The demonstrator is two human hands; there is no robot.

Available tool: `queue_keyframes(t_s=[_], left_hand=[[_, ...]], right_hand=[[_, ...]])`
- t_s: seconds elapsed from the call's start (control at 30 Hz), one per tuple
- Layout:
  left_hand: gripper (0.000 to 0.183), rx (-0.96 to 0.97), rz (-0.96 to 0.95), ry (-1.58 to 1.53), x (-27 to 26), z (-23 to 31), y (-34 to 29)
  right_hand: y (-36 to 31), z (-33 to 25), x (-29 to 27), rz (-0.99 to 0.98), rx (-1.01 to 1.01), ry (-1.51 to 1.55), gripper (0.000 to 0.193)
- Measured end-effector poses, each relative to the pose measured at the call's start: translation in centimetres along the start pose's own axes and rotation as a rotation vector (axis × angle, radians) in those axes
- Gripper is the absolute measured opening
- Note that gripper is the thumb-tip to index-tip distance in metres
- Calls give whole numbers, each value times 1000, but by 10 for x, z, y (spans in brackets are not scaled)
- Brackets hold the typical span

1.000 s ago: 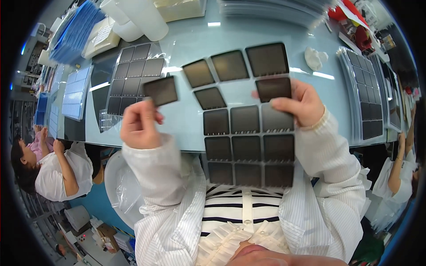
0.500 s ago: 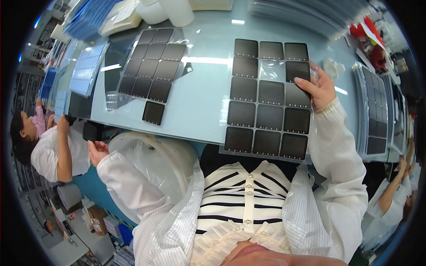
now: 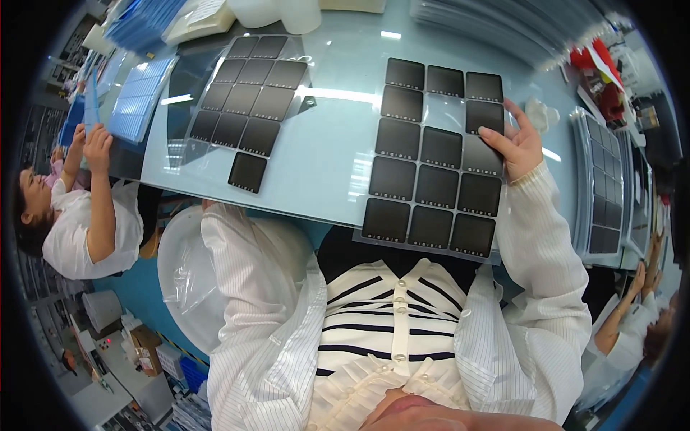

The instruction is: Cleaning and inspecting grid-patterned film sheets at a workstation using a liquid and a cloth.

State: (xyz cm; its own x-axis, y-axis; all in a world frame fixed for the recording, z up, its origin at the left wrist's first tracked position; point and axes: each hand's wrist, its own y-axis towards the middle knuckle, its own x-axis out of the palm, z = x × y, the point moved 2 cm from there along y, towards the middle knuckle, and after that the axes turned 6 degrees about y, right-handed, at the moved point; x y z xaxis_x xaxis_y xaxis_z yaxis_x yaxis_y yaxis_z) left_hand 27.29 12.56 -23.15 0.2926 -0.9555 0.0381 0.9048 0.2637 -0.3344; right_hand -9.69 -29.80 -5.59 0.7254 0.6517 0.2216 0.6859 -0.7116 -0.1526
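Right hand (image 3: 519, 147) resting flat with fingers spread on a dark square tile (image 3: 484, 118) in the clear sheet's grid (image 3: 434, 161) on the pale blue glass table (image 3: 334, 154), left hand hidden below the table edge, grip unseen, 1 loose dark tile (image 3: 248, 172) beside a second grid (image 3: 248, 93)

A red package (image 3: 602, 80) lies at the table's far right; brown cardboard boxes (image 3: 144, 345) stand on the floor at lower left.

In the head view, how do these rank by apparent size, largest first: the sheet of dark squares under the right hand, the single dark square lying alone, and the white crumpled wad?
1. Sheet of dark squares
2. Single dark square
3. White crumpled wad; its greater distance makes 2 and 3 unsure.
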Motion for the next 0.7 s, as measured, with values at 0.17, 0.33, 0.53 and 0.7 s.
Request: queue_keyframes(t_s=[0.17, 0.33, 0.53, 0.7], left_hand=[[21, 331, 2, 18, -77, -4, 21], [22, 537, 184, 16, -18, 59, -73], [32, 1075, 178, 695, -4, 97, -100], [52, 1172, 67, 1138, 11, 120, -117]], right_hand=[[-11, -4, 2, 31, -2, -24, 76], [-14, -11, -1, 0, -52, -158, 72], [-17, -54, -17, 130, -447, -812, 69], [-36, -83, -1, 30, -523, -877, 63]])
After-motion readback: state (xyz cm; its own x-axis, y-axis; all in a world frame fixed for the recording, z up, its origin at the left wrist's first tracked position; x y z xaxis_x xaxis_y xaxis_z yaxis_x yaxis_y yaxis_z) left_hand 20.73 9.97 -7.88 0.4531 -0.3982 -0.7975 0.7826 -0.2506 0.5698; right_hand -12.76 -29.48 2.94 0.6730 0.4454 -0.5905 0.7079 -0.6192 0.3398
